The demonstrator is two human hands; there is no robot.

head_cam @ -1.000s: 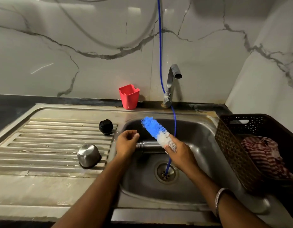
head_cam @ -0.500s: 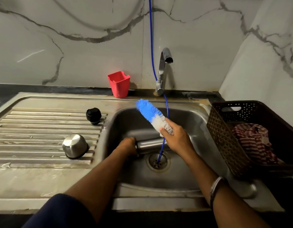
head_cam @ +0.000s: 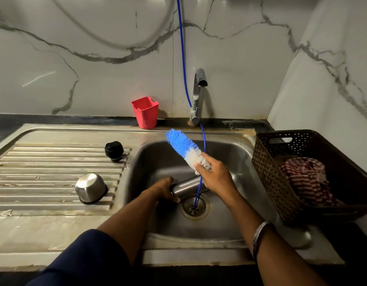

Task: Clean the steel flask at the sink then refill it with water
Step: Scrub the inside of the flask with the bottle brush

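- While the steel flask (head_cam: 187, 185) lay on its side low in the sink (head_cam: 236, 162), its long axis ran from about 8 o'clock to 2 o'clock, just above the drain (head_cam: 195, 206); its right end was hidden behind the right hand (head_cam: 216, 175), so which end was the mouth could not be told.
- The left hand (head_cam: 165, 189) gripped the flask's left end, fingers curled round it.
- The right hand, above the flask, held a bottle brush (head_cam: 185, 150) at the white base of its bristles, fingers closed round it; the blue bristle tip pointed toward 10 o'clock, up and away from the flask.
- The two hands were near each other but not touching.
- A thin blue hose (head_cam: 183, 65) hung down the wall, passed beside the tap (head_cam: 198, 93) at 12 o'clock, crossed in front of the flask and ended in the drain.
- On the ribbed draining surface (head_cam: 44, 172) at 9 o'clock stood a black cap (head_cam: 114, 150) and, nearer, an upturned steel cup (head_cam: 90, 187), well apart from each other.
- A red plastic holder (head_cam: 145, 112) stood against the wall at 11 o'clock.
- A dark woven basket (head_cam: 281, 182) at 3 o'clock held a red-and-white striped cloth (head_cam: 306, 180).
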